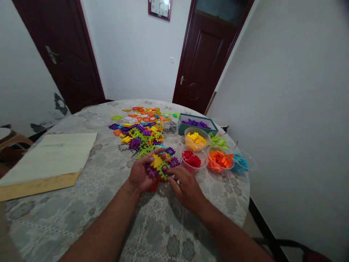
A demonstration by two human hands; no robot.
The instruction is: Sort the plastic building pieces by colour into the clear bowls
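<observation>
"What's at the far left?"
"A pale sheet (51, 154) over a tan board (40, 187), both flat on the round table (114, 225)."
"And next?"
"A mixed heap (140, 134) of toothed plastic pieces, just beyond the hands."
"The left hand (139, 175)?"
"Palm up, fingers curled, holding a yellow piece (156, 161) and a purple piece (151, 171); a green piece (163, 170) lies just beside them, between the hands."
"Below those?"
"Some red pieces (153, 185), partly hidden."
"And the right hand (188, 185)?"
"Nearly closed, thumb and fingers drawn together at the green piece's edge. I can't tell how firm the pinch is."
"Farther right?"
"A teal box (183, 129) with purple pieces stands behind the red bowl (206, 160) and yellow bowl (194, 147). Then come loose lime pieces (218, 141), the orange bowl (208, 155) and, outermost, the blue bowl (252, 163)."
</observation>
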